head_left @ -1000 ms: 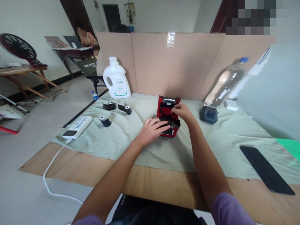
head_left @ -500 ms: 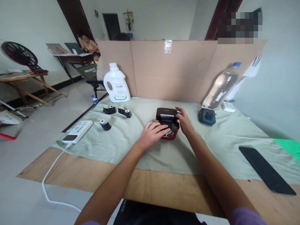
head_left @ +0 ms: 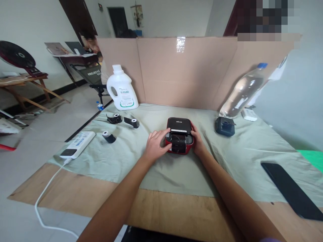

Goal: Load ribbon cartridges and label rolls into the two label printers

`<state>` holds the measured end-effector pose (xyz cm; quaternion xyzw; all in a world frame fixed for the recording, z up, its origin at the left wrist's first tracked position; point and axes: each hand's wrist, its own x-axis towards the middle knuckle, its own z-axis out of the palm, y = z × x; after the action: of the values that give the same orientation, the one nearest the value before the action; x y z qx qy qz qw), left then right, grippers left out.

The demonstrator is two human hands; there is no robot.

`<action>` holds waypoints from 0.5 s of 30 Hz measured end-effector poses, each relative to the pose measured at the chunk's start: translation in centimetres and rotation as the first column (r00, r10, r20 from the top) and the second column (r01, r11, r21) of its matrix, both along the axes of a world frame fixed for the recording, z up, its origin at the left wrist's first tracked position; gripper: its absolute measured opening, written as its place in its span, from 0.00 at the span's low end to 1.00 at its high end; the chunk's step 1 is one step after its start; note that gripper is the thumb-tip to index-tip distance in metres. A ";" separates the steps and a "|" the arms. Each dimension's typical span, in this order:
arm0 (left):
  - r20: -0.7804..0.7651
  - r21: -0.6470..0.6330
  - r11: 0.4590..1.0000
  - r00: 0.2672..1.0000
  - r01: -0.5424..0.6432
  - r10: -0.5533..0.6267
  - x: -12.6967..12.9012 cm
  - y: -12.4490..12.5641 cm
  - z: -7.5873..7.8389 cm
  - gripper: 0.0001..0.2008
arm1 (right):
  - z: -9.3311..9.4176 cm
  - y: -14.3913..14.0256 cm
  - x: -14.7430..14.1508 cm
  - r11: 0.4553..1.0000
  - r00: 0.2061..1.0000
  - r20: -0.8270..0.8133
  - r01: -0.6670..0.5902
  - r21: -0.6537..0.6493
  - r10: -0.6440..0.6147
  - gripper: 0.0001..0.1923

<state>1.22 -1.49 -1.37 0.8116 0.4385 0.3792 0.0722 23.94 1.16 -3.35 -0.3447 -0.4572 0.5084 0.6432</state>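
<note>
A small red and black label printer point(head_left: 179, 125) sits on the cloth between my hands, with a white strip across its middle. A black glossy roll or band point(head_left: 178, 144) shows in its front part. My left hand point(head_left: 156, 144) is at the printer's left side, thumb near the front and fingertips at the upper left edge. Along the right side, my right hand point(head_left: 198, 139) grips the casing, its fingertips partly hidden behind it. Three black label rolls with white cores lie to the left: a near roll point(head_left: 108, 136), a middle roll point(head_left: 131, 122) and a far roll point(head_left: 114, 118).
A white power bank point(head_left: 79, 144) with a cable lies at left, a white jug point(head_left: 123, 89) behind it. A cardboard panel point(head_left: 181, 74) closes off the back. At right are a tilted clear bottle point(head_left: 243, 90), a dark blue case point(head_left: 224, 126) and a black phone point(head_left: 290, 188).
My left hand has moved off the printer's front opening to its left side. My right hand has come down along the right side. The lid has swung down, showing its logo face.
</note>
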 end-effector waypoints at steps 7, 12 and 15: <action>0.077 0.041 0.999 0.997 0.002 -0.005 0.6 0.3 -0.4 0.24 | -0.4 0.5 -0.2 0.998 0.997 0.048 0.061 -0.008 -0.060 0.32; 0.131 0.056 0.998 0.991 0.020 -0.027 0.7 0.0 -1.5 0.24 | -0.6 0.0 -0.6 0.996 0.993 0.079 0.083 0.030 -0.085 0.34; 0.130 0.058 0.998 0.991 0.036 -0.043 0.6 0.0 -1.9 0.26 | -0.6 -0.2 -0.6 0.997 0.996 0.060 0.067 0.043 -0.069 0.33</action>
<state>1.79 -1.48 -3.23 0.7951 0.4059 0.4424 0.0860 23.34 0.92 -3.91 -0.3624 -0.4751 0.4658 0.6527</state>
